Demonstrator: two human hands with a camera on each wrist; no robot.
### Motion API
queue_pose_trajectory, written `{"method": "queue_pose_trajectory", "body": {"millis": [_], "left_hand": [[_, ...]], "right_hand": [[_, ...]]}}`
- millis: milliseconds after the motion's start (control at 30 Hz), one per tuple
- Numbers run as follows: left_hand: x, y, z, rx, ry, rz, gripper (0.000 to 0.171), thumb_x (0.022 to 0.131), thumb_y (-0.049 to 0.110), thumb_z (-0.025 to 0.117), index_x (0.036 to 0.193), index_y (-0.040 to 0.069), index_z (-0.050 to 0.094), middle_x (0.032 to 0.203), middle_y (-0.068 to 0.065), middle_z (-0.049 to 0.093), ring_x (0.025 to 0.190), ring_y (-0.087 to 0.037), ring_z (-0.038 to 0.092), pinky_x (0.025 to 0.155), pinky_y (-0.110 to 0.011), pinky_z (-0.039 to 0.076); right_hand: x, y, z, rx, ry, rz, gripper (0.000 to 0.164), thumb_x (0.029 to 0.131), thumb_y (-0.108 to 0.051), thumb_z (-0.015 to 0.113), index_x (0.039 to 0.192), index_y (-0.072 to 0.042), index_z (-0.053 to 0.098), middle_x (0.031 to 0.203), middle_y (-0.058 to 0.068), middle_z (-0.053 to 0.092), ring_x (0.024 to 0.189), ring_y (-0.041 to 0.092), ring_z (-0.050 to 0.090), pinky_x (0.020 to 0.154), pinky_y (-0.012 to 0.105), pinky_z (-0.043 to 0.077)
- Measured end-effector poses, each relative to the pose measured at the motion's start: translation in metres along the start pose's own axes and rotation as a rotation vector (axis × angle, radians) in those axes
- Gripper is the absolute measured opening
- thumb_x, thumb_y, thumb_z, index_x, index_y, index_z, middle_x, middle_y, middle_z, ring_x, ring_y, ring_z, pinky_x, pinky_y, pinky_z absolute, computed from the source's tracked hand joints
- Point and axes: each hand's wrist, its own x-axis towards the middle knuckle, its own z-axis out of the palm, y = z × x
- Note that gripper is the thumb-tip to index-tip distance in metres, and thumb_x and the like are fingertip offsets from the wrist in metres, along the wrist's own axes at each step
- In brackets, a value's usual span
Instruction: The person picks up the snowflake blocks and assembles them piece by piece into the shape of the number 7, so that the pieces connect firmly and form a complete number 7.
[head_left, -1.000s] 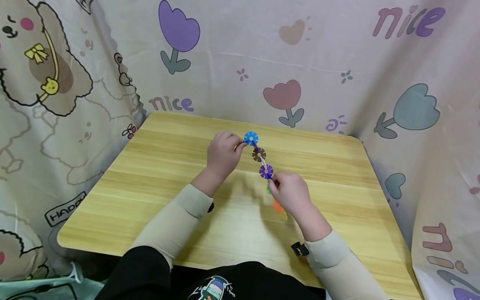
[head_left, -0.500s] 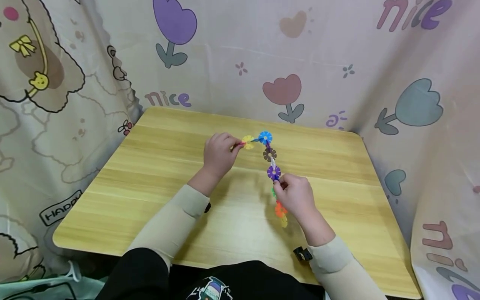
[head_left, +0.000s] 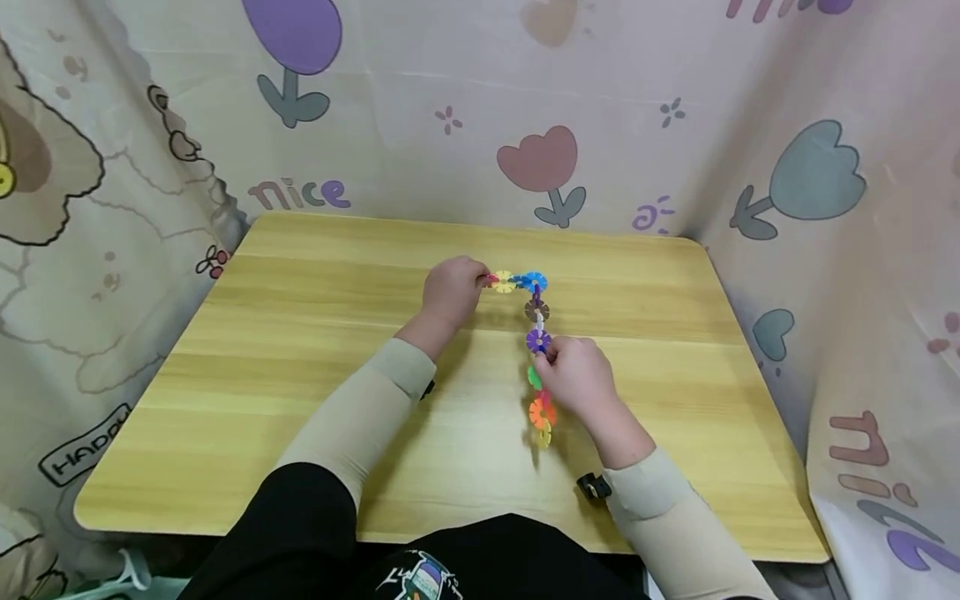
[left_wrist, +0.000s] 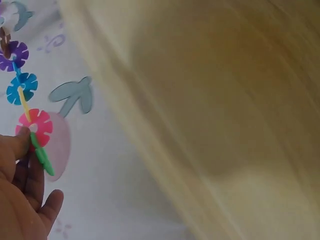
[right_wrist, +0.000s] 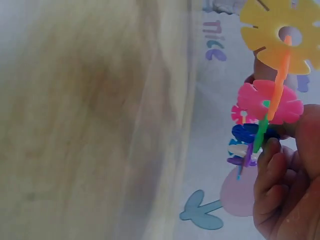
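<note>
A chain of colourful slotted snowflake discs [head_left: 536, 310] is held above the table, bent at its light blue disc [head_left: 534, 281]. My left hand [head_left: 452, 292] pinches the far-left end at a pink disc [left_wrist: 44, 121], where a green disc [left_wrist: 45, 161] sticks out past the fingertips. My right hand [head_left: 579, 375] grips the chain partway along, thumb and fingers on a dark blue disc [right_wrist: 244, 133] below the purple disc [head_left: 537, 340]. From there the tail hangs toward the body: green, pink, an orange disc [head_left: 542, 412] and a yellow disc [right_wrist: 260, 45].
The wooden table [head_left: 315, 350] spreads beneath both hands. A patterned curtain [head_left: 420, 150] hangs close behind its back edge and along both sides. A black wrist strap piece [head_left: 593, 487] sits at the right cuff.
The left hand shifted its hold outward to the pink end, exposing the yellow disc. The chain's upper stretch now runs level between bend and left hand. The head view has tilted slightly.
</note>
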Motion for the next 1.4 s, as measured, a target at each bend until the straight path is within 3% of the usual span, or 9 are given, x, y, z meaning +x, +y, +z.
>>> {"method": "queue_pose_trajectory", "body": {"millis": [133,233,500,767,1067,1200,1300,1400], "left_hand": [[-0.001,-0.005,0.007,0.045,-0.117,-0.055,0.017,0.106,0.017,0.068,0.114,0.013,0.082,0.109,-0.004,0.076,0.102,-0.023,0.071,0.087,-0.04,0.06],[0.001,-0.005,0.009,0.047,-0.193,-0.08,0.019,0.107,0.014,0.065,0.115,0.013,0.081,0.111,-0.005,0.076,0.104,-0.024,0.07,0.089,-0.041,0.059],[-0.003,-0.008,0.017,0.12,-0.303,-0.103,0.029,0.103,0.002,0.06,0.118,0.016,0.08,0.116,-0.003,0.076,0.109,-0.024,0.07,0.094,-0.042,0.057],[-0.018,-0.007,0.016,0.152,-0.282,-0.109,0.026,0.103,0.006,0.062,0.113,0.018,0.082,0.111,0.0,0.078,0.103,-0.023,0.072,0.085,-0.043,0.059],[-0.023,-0.01,0.011,0.153,-0.28,-0.13,0.023,0.102,0.005,0.063,0.11,0.017,0.081,0.109,0.0,0.078,0.103,-0.024,0.071,0.09,-0.046,0.056],[-0.023,-0.011,0.008,0.131,-0.292,-0.161,0.021,0.105,0.016,0.064,0.121,0.015,0.078,0.119,-0.003,0.076,0.111,-0.027,0.07,0.093,-0.048,0.055],[-0.032,-0.013,0.001,0.086,-0.269,-0.219,0.037,0.106,0.032,0.066,0.137,0.012,0.069,0.133,-0.008,0.071,0.122,-0.032,0.065,0.101,-0.051,0.05],[-0.05,-0.017,-0.008,0.037,-0.195,-0.279,0.065,0.103,0.05,0.067,0.15,0.007,0.056,0.148,-0.013,0.061,0.135,-0.037,0.055,0.112,-0.055,0.04]], "right_hand": [[0.003,-0.002,0.004,-0.013,-0.112,0.038,0.047,0.099,-0.023,0.067,0.057,-0.017,0.045,0.051,-0.006,0.041,0.044,0.009,0.034,0.042,0.024,0.027],[0.003,-0.001,0.007,-0.025,-0.149,0.053,0.048,0.1,-0.024,0.067,0.057,-0.017,0.046,0.051,-0.006,0.04,0.044,0.009,0.033,0.043,0.024,0.027],[-0.002,0.002,0.012,-0.038,-0.2,0.081,0.048,0.099,-0.023,0.066,0.057,-0.018,0.045,0.051,-0.007,0.037,0.044,0.009,0.033,0.042,0.024,0.026],[-0.007,0.001,0.01,-0.086,-0.267,0.071,0.045,0.098,-0.023,0.067,0.059,-0.017,0.047,0.053,-0.006,0.04,0.046,0.011,0.036,0.044,0.026,0.029],[-0.007,-0.004,0.006,-0.112,-0.316,0.068,0.047,0.1,-0.029,0.068,0.06,-0.016,0.048,0.054,-0.005,0.04,0.047,0.013,0.04,0.045,0.027,0.03],[-0.01,-0.004,0.003,-0.112,-0.309,0.108,0.047,0.1,-0.039,0.068,0.062,-0.016,0.052,0.056,-0.004,0.045,0.05,0.014,0.043,0.046,0.029,0.032],[-0.016,0.004,-0.003,-0.102,-0.258,0.139,0.045,0.101,-0.048,0.066,0.075,-0.011,0.068,0.068,0.001,0.063,0.06,0.02,0.056,0.053,0.035,0.045],[-0.018,0.022,-0.009,-0.101,-0.168,0.127,0.051,0.103,-0.052,0.062,0.102,-0.003,0.076,0.096,0.013,0.075,0.085,0.033,0.069,0.075,0.049,0.056]]}}
